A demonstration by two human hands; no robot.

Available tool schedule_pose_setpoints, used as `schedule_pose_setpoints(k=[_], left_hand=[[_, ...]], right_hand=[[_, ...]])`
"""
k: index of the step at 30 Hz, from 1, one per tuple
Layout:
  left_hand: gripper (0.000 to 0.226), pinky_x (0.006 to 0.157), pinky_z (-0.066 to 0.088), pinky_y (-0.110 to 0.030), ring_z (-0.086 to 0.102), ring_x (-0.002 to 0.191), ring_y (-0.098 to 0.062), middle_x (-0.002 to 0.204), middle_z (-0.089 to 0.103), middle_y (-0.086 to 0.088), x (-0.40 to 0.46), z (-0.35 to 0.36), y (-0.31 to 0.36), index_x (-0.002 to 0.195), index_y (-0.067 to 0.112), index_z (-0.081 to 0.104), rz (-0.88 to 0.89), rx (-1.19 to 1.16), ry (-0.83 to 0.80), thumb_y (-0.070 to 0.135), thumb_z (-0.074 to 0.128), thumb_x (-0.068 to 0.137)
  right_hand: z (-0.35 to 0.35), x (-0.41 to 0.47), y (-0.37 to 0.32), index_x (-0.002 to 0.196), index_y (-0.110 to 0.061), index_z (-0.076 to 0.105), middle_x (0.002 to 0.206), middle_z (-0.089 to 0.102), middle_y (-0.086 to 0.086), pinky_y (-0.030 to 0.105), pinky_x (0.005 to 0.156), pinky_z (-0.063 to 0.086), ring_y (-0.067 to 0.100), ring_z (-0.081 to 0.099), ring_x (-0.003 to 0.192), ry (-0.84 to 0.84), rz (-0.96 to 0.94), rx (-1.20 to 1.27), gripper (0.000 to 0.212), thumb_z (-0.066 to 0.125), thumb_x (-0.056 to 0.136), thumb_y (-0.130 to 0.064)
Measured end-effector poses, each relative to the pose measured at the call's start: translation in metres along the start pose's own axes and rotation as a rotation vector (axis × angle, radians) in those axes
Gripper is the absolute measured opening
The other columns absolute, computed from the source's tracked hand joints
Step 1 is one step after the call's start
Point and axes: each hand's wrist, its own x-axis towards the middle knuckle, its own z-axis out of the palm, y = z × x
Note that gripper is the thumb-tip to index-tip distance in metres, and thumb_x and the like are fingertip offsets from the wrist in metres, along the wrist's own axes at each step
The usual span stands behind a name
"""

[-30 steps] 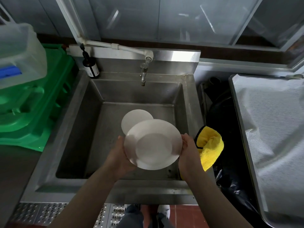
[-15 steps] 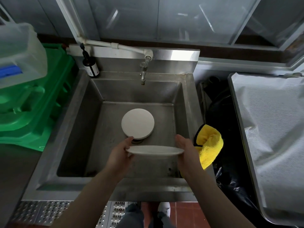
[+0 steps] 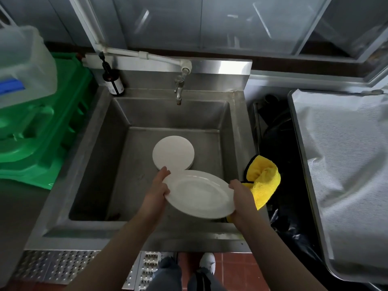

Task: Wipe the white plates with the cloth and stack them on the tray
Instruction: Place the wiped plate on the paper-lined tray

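I hold a white plate [image 3: 199,193] over the front of the steel sink [image 3: 240,131], face up and tilted. My left hand [image 3: 156,195] grips its left rim. My right hand [image 3: 241,197] grips its right rim. More white plates [image 3: 173,152] lie upside down in a small stack on the sink floor, just beyond the held one. A yellow cloth [image 3: 263,180] is draped over the sink's right edge, right behind my right hand. The tray [image 3: 302,148] stands to the right, lined with a white textured sheet.
A tap [image 3: 178,89] hangs over the sink's back wall, with a dark bottle [image 3: 113,84] on the back left corner. Green crates [image 3: 39,131] and a clear tub [image 3: 23,66] fill the left side. A dark gap with a black bag [image 3: 281,217] separates sink and tray.
The plate first faced me, then turned edge-on and level, and now is tilted with its top face showing. Both hands kept their hold on the rim and dropped slightly.
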Motion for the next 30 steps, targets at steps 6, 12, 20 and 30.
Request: schedule_pose_setpoints(k=[6,12,20,30], left_hand=[[0.061,0.088,0.055,-0.052,0.063,0.115,-0.036,0.128,0.066,-0.011,-0.036,0.040,0.036,0.140,0.020,0.052,-0.083,-0.211,-0.014,0.004,0.036,0.083],[0.054,0.079,0.055,-0.044,0.060,0.114,-0.040,0.125,0.066,-0.017,-0.044,0.060,0.027,0.133,0.012,0.057,-0.122,-0.370,0.104,0.005,0.033,0.085],[0.045,0.076,0.059,-0.041,0.065,0.114,-0.029,0.126,0.069,-0.006,-0.047,0.068,0.030,0.136,0.021,0.058,-0.062,-0.276,0.097,0.017,0.029,0.103],[0.041,0.108,0.043,-0.048,0.053,0.126,-0.024,0.141,0.054,0.003,-0.038,0.081,0.038,0.146,0.033,0.048,-0.071,-0.099,0.070,0.030,0.042,0.105]], right_hand=[[-0.018,0.003,-0.003,0.080,-0.010,0.044,0.089,0.048,0.010,0.044,0.073,0.039,0.027,0.048,0.081,-0.037,-0.075,0.031,0.025,0.055,0.065,-0.026],[-0.040,0.000,-0.004,0.067,-0.020,0.067,0.075,0.064,0.004,0.043,0.072,0.045,0.028,0.057,0.077,-0.074,-0.153,0.063,0.022,0.046,0.074,-0.016],[-0.054,0.000,0.007,0.116,-0.027,0.068,0.107,0.071,-0.002,0.044,0.075,0.055,0.028,0.065,0.101,-0.102,-0.245,0.139,0.045,0.045,0.079,-0.017],[-0.067,-0.021,0.012,0.104,-0.019,0.068,0.099,0.070,-0.005,0.028,0.070,0.050,0.018,0.061,0.089,-0.010,-0.331,0.090,0.035,0.038,0.090,-0.007]])
